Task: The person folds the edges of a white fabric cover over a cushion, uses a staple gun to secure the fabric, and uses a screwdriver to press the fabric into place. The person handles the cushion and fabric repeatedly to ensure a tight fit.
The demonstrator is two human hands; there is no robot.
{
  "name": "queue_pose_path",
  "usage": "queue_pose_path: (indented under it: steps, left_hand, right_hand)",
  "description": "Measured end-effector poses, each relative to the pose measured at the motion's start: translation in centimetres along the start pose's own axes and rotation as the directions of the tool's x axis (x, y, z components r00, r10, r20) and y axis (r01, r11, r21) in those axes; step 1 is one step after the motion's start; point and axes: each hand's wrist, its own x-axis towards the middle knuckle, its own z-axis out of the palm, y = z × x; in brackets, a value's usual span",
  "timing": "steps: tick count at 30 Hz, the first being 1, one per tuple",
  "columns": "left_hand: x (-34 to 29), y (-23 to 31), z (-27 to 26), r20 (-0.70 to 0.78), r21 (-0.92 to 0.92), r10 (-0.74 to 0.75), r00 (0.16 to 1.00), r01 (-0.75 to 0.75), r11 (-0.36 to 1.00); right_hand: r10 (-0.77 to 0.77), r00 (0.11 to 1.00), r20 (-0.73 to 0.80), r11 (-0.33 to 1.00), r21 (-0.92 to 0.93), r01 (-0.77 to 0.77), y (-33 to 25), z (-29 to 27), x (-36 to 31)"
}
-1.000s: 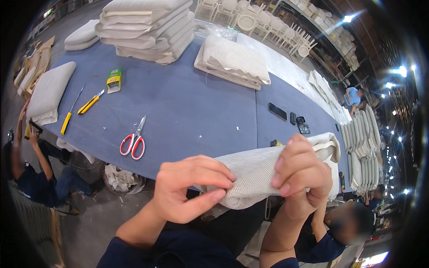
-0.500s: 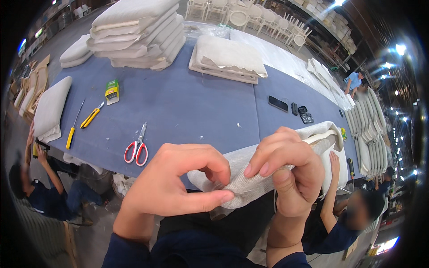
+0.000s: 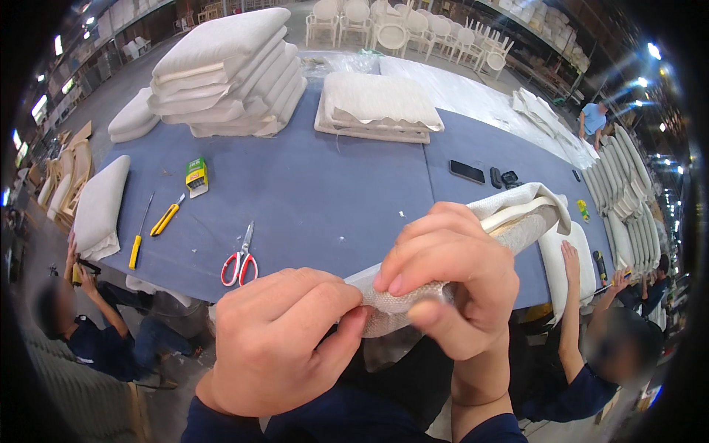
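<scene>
A piece wrapped in light grey woven fabric (image 3: pixel 535 235), with a white strip along its edge and a tan core partly showing, is held in front of me over the table's near edge. My left hand (image 3: pixel 284 336) pinches the fabric's near end, its thumb pressed against the curled forefinger. My right hand (image 3: pixel 461 277) is closed over the fabric just to the right, its fingers on top and its thumb slightly blurred below. Much of the piece is hidden by my hands. Red-and-white scissors (image 3: pixel 244 254) lie on the table beyond my left hand.
On the blue table (image 3: pixel 310 199) lie a yellow screwdriver (image 3: pixel 135 252), a yellow utility knife (image 3: pixel 165 220), a green-yellow box (image 3: pixel 196 177) and a phone (image 3: pixel 467 172). Padded fabric pieces form a tall stack (image 3: pixel 229 81) and a low one (image 3: pixel 377 107). Co-workers sit left (image 3: pixel 103 336) and right (image 3: pixel 583 369).
My left hand has closed more tightly and turned its back upward at the fabric's end. My right hand has shifted slightly left, its thumb moving down. The view has tilted slightly.
</scene>
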Motion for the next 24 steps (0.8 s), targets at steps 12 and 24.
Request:
queue_pose_path:
  steps: [12,24]
  left_hand:
    - [-0.4,-0.1,0.7,-0.031,-0.037,0.041,0.999,-0.042,0.998]
    - [-3.0,-2.4,7.8,0.212,-0.923,-0.385,0.898,0.314,0.224]
  right_hand:
    - [-0.086,0.996,0.012,0.987,-0.134,0.087,0.1,-0.5,-0.4]
    - [-0.168,0.982,0.082,0.982,-0.069,0.173,0.8,-1.6,-0.9]
